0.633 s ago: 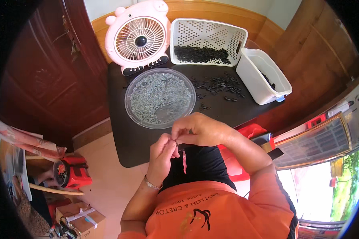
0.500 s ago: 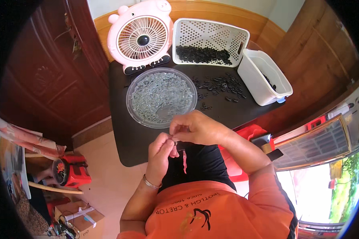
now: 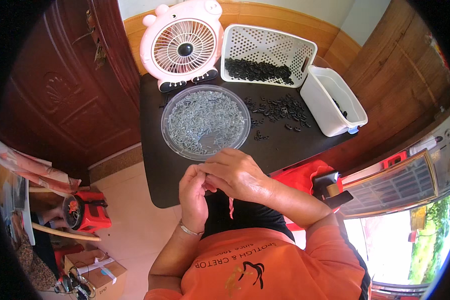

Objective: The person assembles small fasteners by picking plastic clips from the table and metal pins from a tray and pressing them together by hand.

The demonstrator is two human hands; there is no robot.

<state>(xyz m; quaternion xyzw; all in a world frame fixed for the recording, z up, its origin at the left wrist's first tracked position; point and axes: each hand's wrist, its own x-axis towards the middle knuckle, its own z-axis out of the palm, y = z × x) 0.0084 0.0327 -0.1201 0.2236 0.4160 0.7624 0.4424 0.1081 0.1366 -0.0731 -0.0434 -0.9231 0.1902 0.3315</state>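
Meeting above the near edge of a black rectangular tabletop (image 3: pixel 160 172), the bare left hand (image 3: pixel 192 192) and the bare right hand (image 3: pixel 235 173) press close together, the right folded over the left's fingertips. Left fingers look curled inward with the thumb raised against the right hand; right fingers bend down over them, and whether either set pinches a small part I cannot tell, because the right hand's back covers the contact. Just beyond lies a round clear plastic tray (image 3: pixel 165 136) holding a loose layer of small silvery metal screw-like pieces (image 3: pixel 187 117); small black plastic pieces (image 3: pixel 287 111) lie scattered on the tabletop to its right. With the grip so hidden, a tiny part, if one is there, could slip and drop toward the lap, where the black cloth trousers (image 3: pixel 216 216) would make a dark one hard to spot. The right knuckles appear close to the tray's near rim, so a careless lift might knock it and spill the metal pieces among the black ones. A narrow reddish strip (image 3: pixel 231 208) hangs below the right hand and could snag a finger. Against the far wall, a pink pig-shaped plastic fan (image 3: pixel 185 49) stands behind the tray; a bump could tip it over.
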